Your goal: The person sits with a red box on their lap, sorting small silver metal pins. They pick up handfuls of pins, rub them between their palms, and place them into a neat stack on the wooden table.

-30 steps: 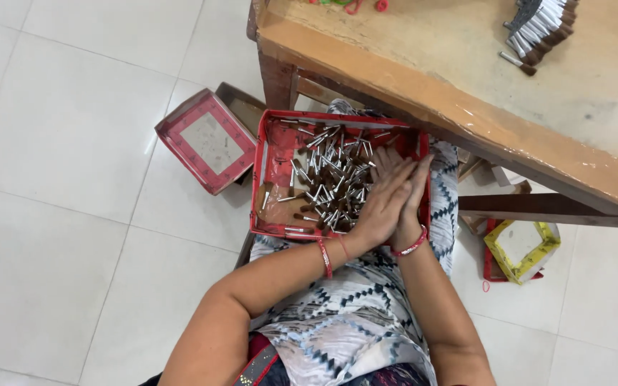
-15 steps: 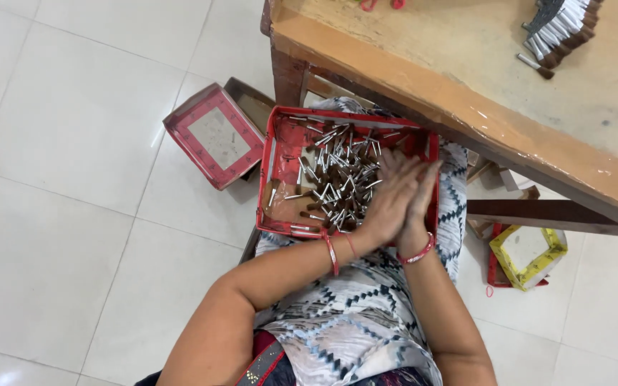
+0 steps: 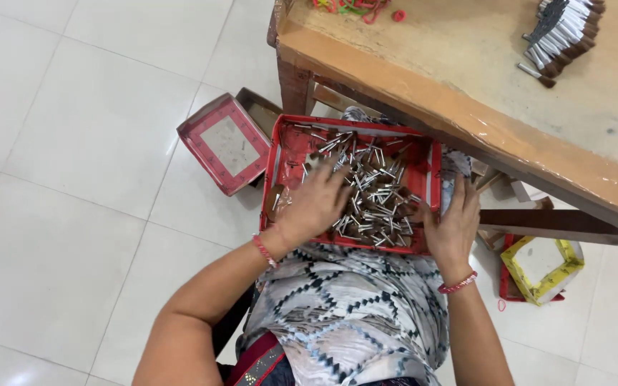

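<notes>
A red cardboard tray [image 3: 285, 146] rests on my lap, filled with several small silver-and-brown stick-like pieces [image 3: 373, 196]. My left hand [image 3: 314, 204] lies palm down inside the tray on its left part, fingers spread over the pieces. My right hand [image 3: 453, 227] grips the tray's right front corner from outside, fingers curled on the rim. Both wrists wear red bangles.
A wooden table [image 3: 481, 64] stands ahead at the upper right, carrying a bundle of similar sticks [image 3: 563, 32] and red and green bands [image 3: 355, 7]. A red box [image 3: 224, 143] lies on the white tiled floor at left. A yellow box [image 3: 541, 266] sits at right under the table.
My hands, pressed together over the tray's right side before, have separated. The left went to the tray's left part and the right to the tray's right corner.
</notes>
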